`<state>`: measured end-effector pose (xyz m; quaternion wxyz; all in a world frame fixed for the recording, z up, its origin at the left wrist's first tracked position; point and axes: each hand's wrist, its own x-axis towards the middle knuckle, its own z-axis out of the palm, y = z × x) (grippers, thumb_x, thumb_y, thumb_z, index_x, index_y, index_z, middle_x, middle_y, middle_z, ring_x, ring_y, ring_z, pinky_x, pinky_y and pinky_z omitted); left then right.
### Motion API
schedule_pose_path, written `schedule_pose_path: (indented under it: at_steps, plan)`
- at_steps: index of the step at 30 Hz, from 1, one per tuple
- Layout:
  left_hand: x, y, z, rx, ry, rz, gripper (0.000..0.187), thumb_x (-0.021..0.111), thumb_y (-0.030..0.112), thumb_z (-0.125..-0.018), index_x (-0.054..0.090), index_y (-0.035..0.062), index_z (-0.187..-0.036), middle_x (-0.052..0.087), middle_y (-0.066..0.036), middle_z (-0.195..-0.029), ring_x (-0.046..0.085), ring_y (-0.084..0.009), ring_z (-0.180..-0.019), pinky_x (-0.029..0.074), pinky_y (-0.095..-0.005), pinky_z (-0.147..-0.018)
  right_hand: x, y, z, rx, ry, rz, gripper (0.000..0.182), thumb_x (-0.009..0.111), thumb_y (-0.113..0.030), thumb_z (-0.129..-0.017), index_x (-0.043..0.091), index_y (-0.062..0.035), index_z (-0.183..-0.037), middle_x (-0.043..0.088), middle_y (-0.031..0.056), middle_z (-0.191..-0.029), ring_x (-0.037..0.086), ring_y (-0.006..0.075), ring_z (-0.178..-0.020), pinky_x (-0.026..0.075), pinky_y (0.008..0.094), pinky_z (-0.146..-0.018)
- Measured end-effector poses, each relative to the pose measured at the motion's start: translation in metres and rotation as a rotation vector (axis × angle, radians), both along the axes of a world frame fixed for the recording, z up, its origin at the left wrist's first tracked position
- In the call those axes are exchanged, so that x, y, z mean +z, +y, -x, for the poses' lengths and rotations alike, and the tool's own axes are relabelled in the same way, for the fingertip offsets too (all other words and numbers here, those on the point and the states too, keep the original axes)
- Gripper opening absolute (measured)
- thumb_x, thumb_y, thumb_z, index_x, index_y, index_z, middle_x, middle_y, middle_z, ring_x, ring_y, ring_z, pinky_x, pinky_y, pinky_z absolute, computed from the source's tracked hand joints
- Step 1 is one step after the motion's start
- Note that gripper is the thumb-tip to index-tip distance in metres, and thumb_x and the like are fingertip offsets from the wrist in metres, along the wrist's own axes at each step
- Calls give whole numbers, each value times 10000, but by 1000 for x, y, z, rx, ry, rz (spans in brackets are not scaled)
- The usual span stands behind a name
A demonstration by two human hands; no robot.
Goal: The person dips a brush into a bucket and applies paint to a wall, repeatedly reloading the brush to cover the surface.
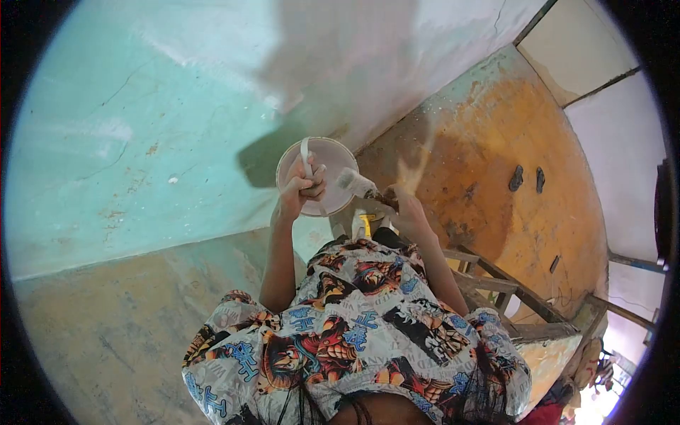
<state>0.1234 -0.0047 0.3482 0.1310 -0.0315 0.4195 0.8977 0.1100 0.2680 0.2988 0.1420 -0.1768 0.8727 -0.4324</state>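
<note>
My left hand point(304, 188) is closed around the pale handle point(305, 152) of a white plastic bucket point(337, 157), which hangs in front of my body beside the wall. In my right hand point(406, 211) is a paintbrush point(350, 181), gripped by its dark handle. Its broad bristle end is coated whitish and overlaps the bucket's right rim in this view. Below the bucket, near my legs, a small yellow item point(366, 224) shows partly.
A turquoise wall point(142, 156) with whitish areas rises close ahead and left. Wooden framework point(496, 283) stands at my right. On the orange-brown floor point(453, 170) lie a pair of dark sandals point(528, 178) and a small dark object point(554, 264).
</note>
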Motion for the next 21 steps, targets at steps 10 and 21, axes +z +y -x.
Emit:
schedule_pose_path:
  at_steps: [10,21]
  plan:
    - [-25,-5,-26,149,-81,8,492,576,214,-696,370,105,-1129,304,33,-702,253,-67,-518,227,-225,-488,-18,-8,-7,-58,-139,-97,254,554,-275,-878,601,-60,-1006,645,142,-879,612,330,-803,468,402,-711]
    - [-10,9,-14,52,-94,18,395,577,194,-703,385,133,-1042,272,39,-694,241,-66,-513,217,-228,-487,-4,17,-2,-102,-176,99,250,594,-235,-849,634,-37,-998,621,132,-908,581,311,-876,448,382,-768]
